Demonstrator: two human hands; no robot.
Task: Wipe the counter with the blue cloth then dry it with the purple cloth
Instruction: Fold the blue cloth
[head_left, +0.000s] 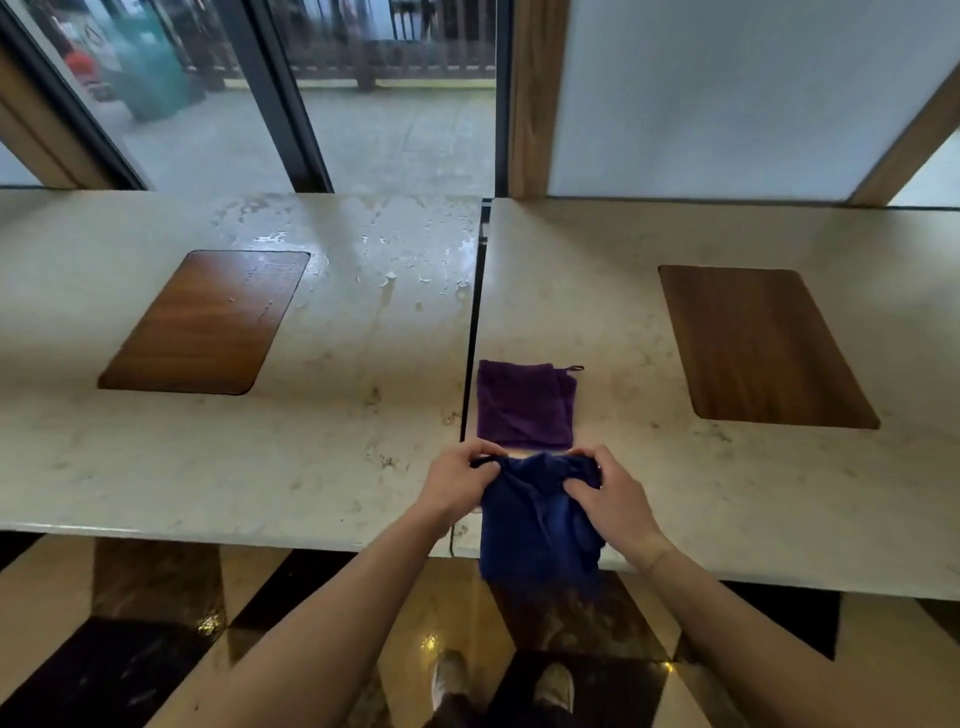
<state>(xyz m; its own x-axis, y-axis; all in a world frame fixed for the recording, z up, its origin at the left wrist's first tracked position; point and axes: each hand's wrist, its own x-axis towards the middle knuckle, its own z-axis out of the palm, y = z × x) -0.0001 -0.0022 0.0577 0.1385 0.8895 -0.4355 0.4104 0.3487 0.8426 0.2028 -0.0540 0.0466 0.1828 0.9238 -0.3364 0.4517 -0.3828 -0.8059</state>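
The table is a pale, marble-patterned slab, matte with faint brown veining. At far left it carries a rounded rectangular wood-grain inlay; water droplets and film lie just right of that inlay, toward the window. A dark seam divides the left slab from the right. The left hand pinches the upper left edge of the blue cloth, a soft, bunched fabric draped over the table's near edge. The purple cloth, folded to a flat square with a small hanging loop, lies just beyond it. The right hand grips the blue cloth's upper right edge. A second wood-grain inlay sits at right. No writing is legible.
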